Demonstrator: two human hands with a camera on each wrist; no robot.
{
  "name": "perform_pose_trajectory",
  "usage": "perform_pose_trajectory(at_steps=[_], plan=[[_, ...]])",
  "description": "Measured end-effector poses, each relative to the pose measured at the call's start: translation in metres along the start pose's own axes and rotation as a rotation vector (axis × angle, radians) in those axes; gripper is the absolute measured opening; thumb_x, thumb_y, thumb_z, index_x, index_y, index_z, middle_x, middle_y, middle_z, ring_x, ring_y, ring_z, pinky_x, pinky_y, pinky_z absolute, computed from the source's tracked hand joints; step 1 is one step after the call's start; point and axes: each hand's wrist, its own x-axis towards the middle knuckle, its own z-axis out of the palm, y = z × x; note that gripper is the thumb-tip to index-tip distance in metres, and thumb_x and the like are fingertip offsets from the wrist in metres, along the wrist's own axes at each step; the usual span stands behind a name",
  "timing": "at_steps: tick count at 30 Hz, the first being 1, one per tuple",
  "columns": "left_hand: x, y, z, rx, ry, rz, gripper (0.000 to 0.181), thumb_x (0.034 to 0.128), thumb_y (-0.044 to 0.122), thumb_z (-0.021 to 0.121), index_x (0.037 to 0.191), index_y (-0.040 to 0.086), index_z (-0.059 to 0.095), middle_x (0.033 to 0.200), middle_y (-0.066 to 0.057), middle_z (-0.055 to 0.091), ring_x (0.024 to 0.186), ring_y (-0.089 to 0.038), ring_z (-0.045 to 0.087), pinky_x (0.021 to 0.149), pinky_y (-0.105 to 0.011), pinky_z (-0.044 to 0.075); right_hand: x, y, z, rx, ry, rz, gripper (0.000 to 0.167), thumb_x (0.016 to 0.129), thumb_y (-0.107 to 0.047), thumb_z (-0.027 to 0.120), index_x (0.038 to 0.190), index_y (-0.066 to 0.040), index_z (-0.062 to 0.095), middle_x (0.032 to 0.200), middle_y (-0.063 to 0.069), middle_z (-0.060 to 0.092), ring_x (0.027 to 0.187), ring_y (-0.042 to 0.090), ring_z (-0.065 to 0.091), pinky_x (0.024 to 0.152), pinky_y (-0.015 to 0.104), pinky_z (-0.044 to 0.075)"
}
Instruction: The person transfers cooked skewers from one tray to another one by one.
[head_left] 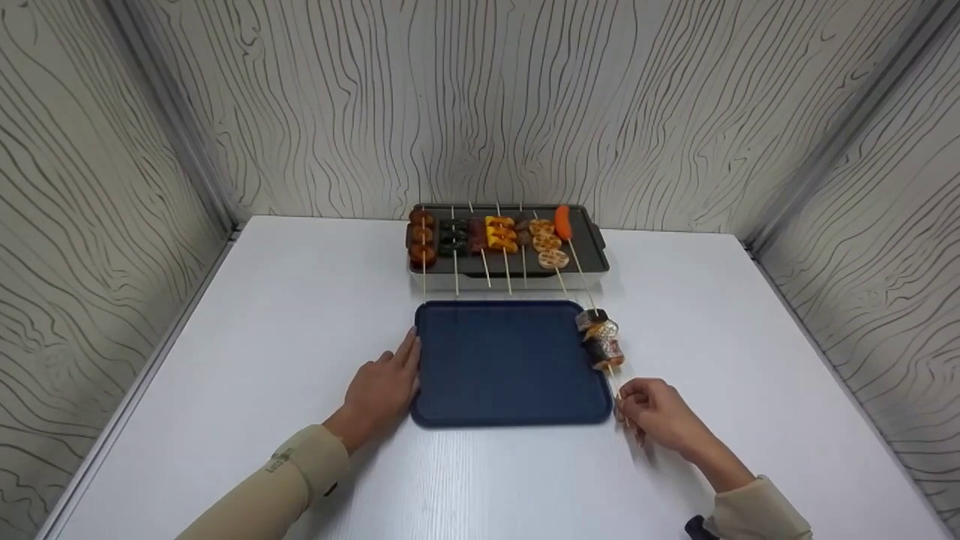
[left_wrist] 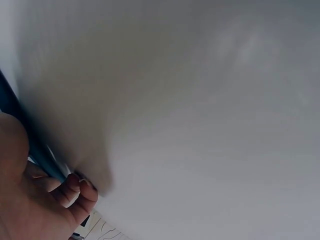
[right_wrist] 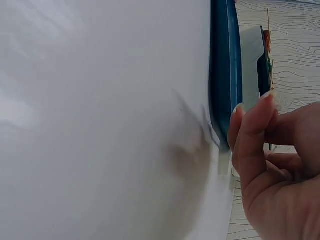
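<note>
A dark blue tray lies on the white table, and my left hand rests along its left edge with fingers fairly straight. At the tray's right edge, my right hand pinches the lower end of a stick whose skewer of dark and silvery pieces lies over the rim. In the left wrist view my left hand is beside the blue rim. The right wrist view has my right hand with thumb and fingertips together near the tray; the skewer cannot be made out there.
Behind the tray stands a dark grill plate bearing several skewers, among them an orange sausage, lotus-like slices and yellow pieces. Their sticks point toward the tray. Patterned panels enclose the table.
</note>
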Motion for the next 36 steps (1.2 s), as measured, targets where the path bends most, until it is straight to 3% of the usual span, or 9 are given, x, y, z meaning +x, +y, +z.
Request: perform_pose_trajectory(at_steps=[11, 18, 26, 36], plan=[[0.0, -0.001, 0.003, -0.01, 0.005, -0.002, 0.047, 0.1013, 0.023, 0.059, 0.142, -0.002, 0.057, 0.153, -0.014, 0.051, 0.088, -0.026, 0.066, 0.059, -0.036, 0.054, 0.003, -0.009, 0.008, -0.027, -0.013, 0.019, 0.015, 0.096, 0.001, 0.053, 0.103, 0.009, 0.063, 0.076, 0.009, 0.066, 0.061, 0.017, 0.059, 0.051, 0.029, 0.051], [0.0, -0.001, 0.002, -0.016, -0.022, -0.009, 0.05, 0.1009, 0.023, 0.06, 0.143, -0.003, 0.056, 0.153, -0.015, 0.05, 0.089, -0.026, 0.066, 0.062, -0.037, 0.055, 0.006, -0.01, 0.012, -0.045, 0.044, 0.031, 0.015, 0.094, 0.0, 0.057, 0.102, 0.008, 0.067, 0.071, 0.008, 0.067, 0.056, 0.015, 0.06, 0.05, 0.029, 0.052], [-0.001, -0.001, 0.003, 0.006, 0.032, 0.02, 0.05, 0.0988, 0.023, 0.063, 0.14, -0.004, 0.058, 0.151, -0.016, 0.052, 0.082, -0.025, 0.064, 0.055, -0.034, 0.051, 0.008, -0.016, 0.017, -0.062, 0.107, 0.084, 0.011, 0.096, -0.002, 0.062, 0.091, 0.006, 0.066, 0.06, 0.007, 0.066, 0.049, 0.016, 0.063, 0.049, 0.033, 0.056], [0.0, -0.001, 0.002, 0.0, 0.032, 0.017, 0.051, 0.0985, 0.023, 0.063, 0.141, -0.004, 0.057, 0.151, -0.016, 0.052, 0.082, -0.025, 0.064, 0.054, -0.034, 0.05, 0.009, -0.02, 0.024, -0.029, 0.159, 0.124, 0.012, 0.096, 0.001, 0.061, 0.085, 0.005, 0.062, 0.06, 0.01, 0.065, 0.049, 0.02, 0.066, 0.051, 0.035, 0.057]])
